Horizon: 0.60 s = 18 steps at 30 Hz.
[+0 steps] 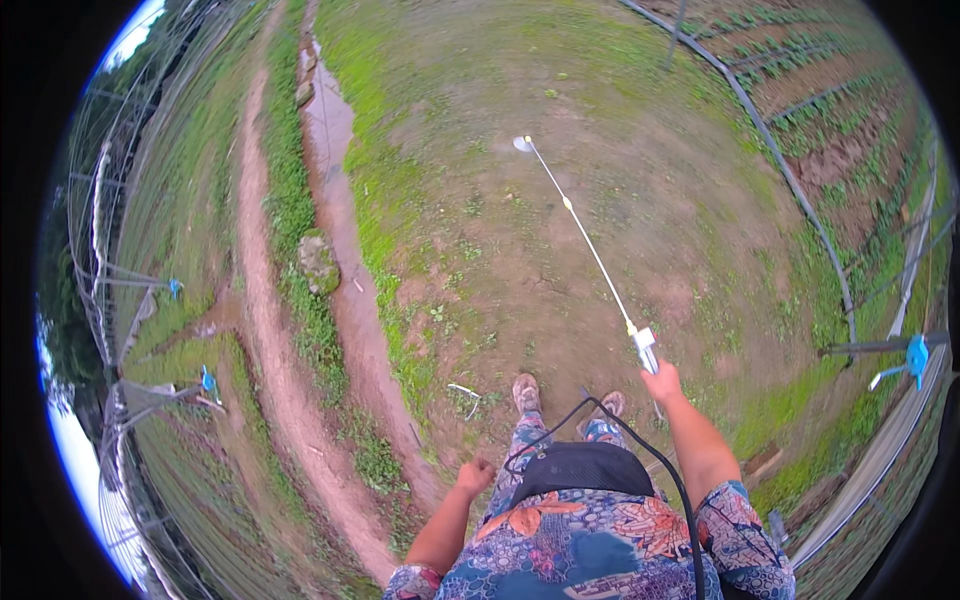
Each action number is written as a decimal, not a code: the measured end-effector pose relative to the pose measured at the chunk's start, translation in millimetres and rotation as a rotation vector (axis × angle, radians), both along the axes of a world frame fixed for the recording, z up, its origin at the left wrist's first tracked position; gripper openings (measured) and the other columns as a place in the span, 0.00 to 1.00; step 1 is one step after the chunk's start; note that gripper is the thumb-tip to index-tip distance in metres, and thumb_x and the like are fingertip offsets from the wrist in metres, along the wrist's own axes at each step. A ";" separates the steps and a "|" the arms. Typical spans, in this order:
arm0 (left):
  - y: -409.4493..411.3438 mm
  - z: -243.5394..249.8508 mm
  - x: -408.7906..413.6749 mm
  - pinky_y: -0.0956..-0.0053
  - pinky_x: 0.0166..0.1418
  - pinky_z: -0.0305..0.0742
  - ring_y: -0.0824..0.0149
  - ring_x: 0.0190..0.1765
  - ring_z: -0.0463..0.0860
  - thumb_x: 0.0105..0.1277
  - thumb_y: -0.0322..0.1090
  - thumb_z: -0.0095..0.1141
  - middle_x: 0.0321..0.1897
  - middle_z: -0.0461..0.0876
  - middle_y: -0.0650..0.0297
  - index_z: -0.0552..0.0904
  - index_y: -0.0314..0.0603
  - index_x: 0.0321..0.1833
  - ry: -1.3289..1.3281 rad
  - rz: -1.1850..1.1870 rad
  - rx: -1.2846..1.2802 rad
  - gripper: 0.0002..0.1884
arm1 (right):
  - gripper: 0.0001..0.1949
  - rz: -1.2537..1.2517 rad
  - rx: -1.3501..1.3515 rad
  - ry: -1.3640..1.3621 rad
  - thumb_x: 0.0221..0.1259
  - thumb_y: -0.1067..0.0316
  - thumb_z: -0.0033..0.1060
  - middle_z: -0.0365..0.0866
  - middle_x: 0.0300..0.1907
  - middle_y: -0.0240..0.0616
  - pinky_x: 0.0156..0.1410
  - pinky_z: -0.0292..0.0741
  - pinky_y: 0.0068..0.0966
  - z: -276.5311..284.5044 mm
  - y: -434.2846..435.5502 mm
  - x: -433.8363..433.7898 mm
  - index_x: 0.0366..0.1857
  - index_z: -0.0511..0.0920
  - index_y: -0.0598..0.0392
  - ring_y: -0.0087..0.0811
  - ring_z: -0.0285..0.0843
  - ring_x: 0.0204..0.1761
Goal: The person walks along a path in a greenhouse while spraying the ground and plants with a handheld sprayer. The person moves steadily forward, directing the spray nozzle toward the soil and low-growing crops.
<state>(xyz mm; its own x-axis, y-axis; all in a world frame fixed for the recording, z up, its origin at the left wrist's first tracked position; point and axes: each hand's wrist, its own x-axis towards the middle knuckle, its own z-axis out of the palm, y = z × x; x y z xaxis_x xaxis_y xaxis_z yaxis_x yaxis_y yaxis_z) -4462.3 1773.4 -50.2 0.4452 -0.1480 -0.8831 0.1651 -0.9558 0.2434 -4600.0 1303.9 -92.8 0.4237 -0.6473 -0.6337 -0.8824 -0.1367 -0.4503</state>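
Note:
My right hand (663, 382) is closed around the grey-and-white handle of a spray wand (596, 259). The thin wand points forward and a little left over the ground, with a pale mist at its nozzle (527, 140). My left hand (476, 476) hangs beside my left thigh with its fingers curled in, and nothing shows in it. A black hose (679, 480) runs over my right side and loops in front of a black waist pouch (585, 469). Below the pouch, both shoes stand on bare, patchy soil.
A muddy water ditch (341, 247) with a mossy rock (319, 261) runs on the left, beside a dirt path (259, 247). On the right are a grey pipe (772, 142), planted rows and a blue crank fitting (916, 361) on a bar. A bent white piece (466, 391) lies near my feet.

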 end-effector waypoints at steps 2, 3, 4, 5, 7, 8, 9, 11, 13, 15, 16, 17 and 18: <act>12.7 -2.4 3.3 0.66 0.45 0.78 0.59 0.36 0.85 0.57 0.44 0.50 0.26 0.85 0.57 0.84 0.41 0.34 -0.011 0.022 -0.005 0.15 | 0.20 0.083 -0.025 -0.022 0.48 0.56 0.62 0.82 0.34 0.55 0.44 0.77 0.40 -14.6 19.0 -24.7 0.40 0.79 0.62 0.50 0.82 0.38; 17.0 -2.1 4.2 0.66 0.45 0.78 0.59 0.36 0.85 0.57 0.44 0.50 0.26 0.85 0.57 0.85 0.41 0.33 -0.001 0.038 -0.003 0.16 | 0.20 0.102 0.003 0.009 0.48 0.57 0.62 0.82 0.34 0.55 0.44 0.77 0.40 -8.5 30.9 -33.2 0.40 0.79 0.62 0.50 0.82 0.38; 11.4 4.3 8.5 0.66 0.45 0.77 0.59 0.36 0.85 0.57 0.44 0.50 0.26 0.85 0.57 0.85 0.41 0.33 0.013 0.047 -0.008 0.16 | 0.20 0.112 0.023 0.046 0.48 0.57 0.62 0.82 0.33 0.55 0.44 0.77 0.40 1.7 39.6 -46.9 0.40 0.79 0.62 0.50 0.82 0.38; 9.5 11.0 12.5 0.66 0.46 0.77 0.59 0.36 0.85 0.56 0.44 0.50 0.26 0.85 0.57 0.86 0.42 0.32 0.025 0.055 -0.010 0.16 | 0.19 0.105 0.046 0.059 0.47 0.57 0.62 0.82 0.33 0.55 0.45 0.77 0.41 9.8 49.7 -62.8 0.39 0.79 0.62 0.51 0.82 0.38; 22.2 7.8 13.3 0.66 0.46 0.78 0.59 0.37 0.85 0.56 0.44 0.50 0.26 0.85 0.58 0.86 0.42 0.32 0.021 0.083 -0.016 0.16 | 0.19 0.144 0.073 0.126 0.45 0.56 0.62 0.82 0.32 0.55 0.45 0.77 0.41 28.3 65.2 -88.9 0.37 0.80 0.61 0.51 0.82 0.38; 26.8 5.0 15.0 0.66 0.46 0.78 0.59 0.37 0.85 0.56 0.44 0.50 0.26 0.85 0.58 0.86 0.42 0.32 0.019 0.094 -0.021 0.16 | 0.19 0.181 0.069 0.184 0.45 0.56 0.62 0.82 0.32 0.55 0.45 0.77 0.41 37.2 69.7 -96.9 0.37 0.80 0.61 0.51 0.82 0.38; 31.2 2.6 16.7 0.66 0.46 0.78 0.59 0.37 0.85 0.56 0.44 0.50 0.26 0.86 0.58 0.86 0.43 0.33 0.015 0.104 -0.026 0.15 | 0.19 0.205 0.080 0.183 0.45 0.56 0.62 0.82 0.31 0.55 0.45 0.77 0.41 43.4 72.8 -98.8 0.37 0.80 0.61 0.51 0.82 0.38; 39.8 -2.1 21.2 0.66 0.46 0.78 0.59 0.37 0.85 0.56 0.44 0.50 0.27 0.86 0.58 0.86 0.43 0.33 0.007 0.121 -0.035 0.15 | 0.20 0.248 0.101 0.182 0.44 0.56 0.62 0.82 0.31 0.55 0.45 0.77 0.41 49.8 76.6 -95.4 0.38 0.80 0.61 0.50 0.82 0.38; 43.0 0.0 28.4 0.66 0.46 0.78 0.59 0.37 0.86 0.56 0.44 0.51 0.28 0.86 0.57 0.86 0.43 0.33 0.008 0.122 -0.012 0.15 | 0.20 0.284 0.055 0.171 0.44 0.56 0.62 0.82 0.31 0.56 0.45 0.77 0.41 50.2 77.0 -59.1 0.39 0.80 0.61 0.52 0.82 0.38; 48.9 3.7 34.7 0.66 0.46 0.78 0.59 0.37 0.86 0.56 0.44 0.51 0.28 0.86 0.57 0.86 0.42 0.33 0.018 0.149 -0.011 0.15 | 0.21 0.310 0.033 0.118 0.45 0.57 0.62 0.81 0.32 0.56 0.46 0.77 0.42 41.5 76.3 -0.3 0.40 0.80 0.60 0.52 0.81 0.39; 52.7 3.4 39.0 0.66 0.46 0.78 0.59 0.37 0.86 0.56 0.44 0.52 0.28 0.86 0.57 0.86 0.42 0.33 0.024 0.171 -0.023 0.15 | 0.20 0.320 -0.008 0.107 0.45 0.57 0.63 0.81 0.33 0.56 0.47 0.76 0.42 33.2 75.9 31.5 0.41 0.80 0.60 0.53 0.81 0.40; 56.3 2.1 44.6 0.66 0.46 0.78 0.60 0.37 0.86 0.56 0.44 0.52 0.28 0.86 0.56 0.86 0.42 0.33 0.027 0.191 -0.037 0.15 | 0.20 0.329 -0.051 0.094 0.45 0.57 0.63 0.81 0.34 0.56 0.47 0.76 0.43 24.6 75.7 65.6 0.41 0.80 0.59 0.53 0.81 0.40; 62.0 1.5 48.2 0.66 0.46 0.78 0.60 0.37 0.86 0.56 0.44 0.52 0.28 0.85 0.56 0.85 0.42 0.33 0.029 0.218 -0.039 0.14 | 0.19 0.337 -0.093 0.048 0.46 0.57 0.62 0.82 0.33 0.56 0.46 0.76 0.42 20.1 78.1 101.9 0.39 0.80 0.61 0.52 0.81 0.39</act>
